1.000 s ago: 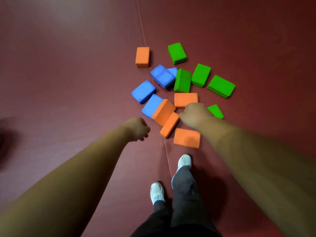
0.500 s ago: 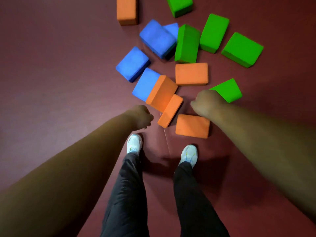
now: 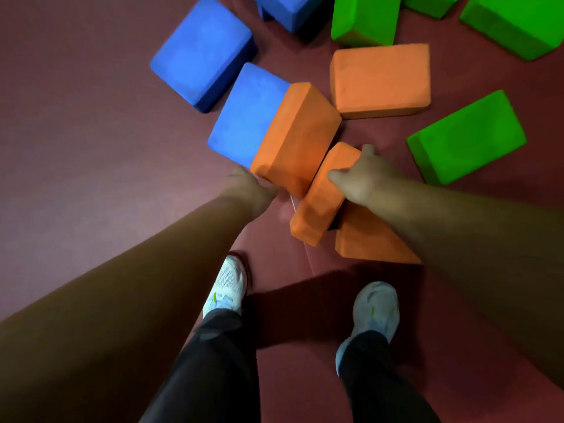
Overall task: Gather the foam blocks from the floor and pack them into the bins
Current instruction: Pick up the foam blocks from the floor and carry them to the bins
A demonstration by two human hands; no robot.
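Head view looks down at a dark red floor (image 3: pixel 91 117) with foam blocks lying all over it. The right hand (image 3: pixel 363 178) is grasping the tilted orange block (image 3: pixel 317 209) in the middle, with the thumb on its near-left side and a finger hooked over its far side. This block is tipped up on its edge and rests against the big orange block (image 3: pixel 296 138), which lies partly on top of a blue block (image 3: pixel 244 117). The left hand (image 3: pixel 253 187) is right at the near corner of the big orange block, but it is blurry, so I cannot tell if it is clenched, loose or holding on. Another orange block (image 3: pixel 366 242) lies flat under the right arm, and a green block (image 3: pixel 467 135) lies to the right. No bin shows. I think this is the picking-up step, near the start of the job, since so many blocks are on the floor. Next, the right hand needs to squeeze the soft block firmly and lift it straight up so the leaning blocks do not tumble. The left hand needs a good hold on the big orange one.
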